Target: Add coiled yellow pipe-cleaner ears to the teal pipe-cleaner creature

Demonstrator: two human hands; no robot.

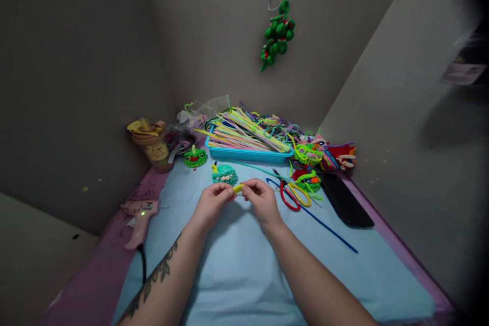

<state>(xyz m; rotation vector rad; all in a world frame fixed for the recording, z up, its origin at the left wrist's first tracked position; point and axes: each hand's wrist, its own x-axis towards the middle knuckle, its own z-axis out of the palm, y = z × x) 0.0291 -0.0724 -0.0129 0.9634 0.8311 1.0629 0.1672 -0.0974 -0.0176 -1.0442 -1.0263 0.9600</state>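
My left hand (211, 205) and my right hand (261, 200) meet over the light blue cloth (244, 270), fingers pinched together on a short yellow pipe cleaner piece (238, 188) held between them. Just beyond the hands lies a teal fuzzy pipe cleaner figure (224, 173). A green fuzzy figure (195, 157) sits farther back left. Scissors with red and yellow handles (292, 192) lie to the right of my right hand, beside a long blue pipe cleaner (324, 224).
A blue tray (248, 154) piled with several coloured pipe cleaners stands at the back. A pink glue gun (139, 219) lies at the left edge, a black phone (346, 199) at the right. Green pipe cleaner ornament (277, 35) hangs on the wall. A brown cup (153, 145) stands back left.
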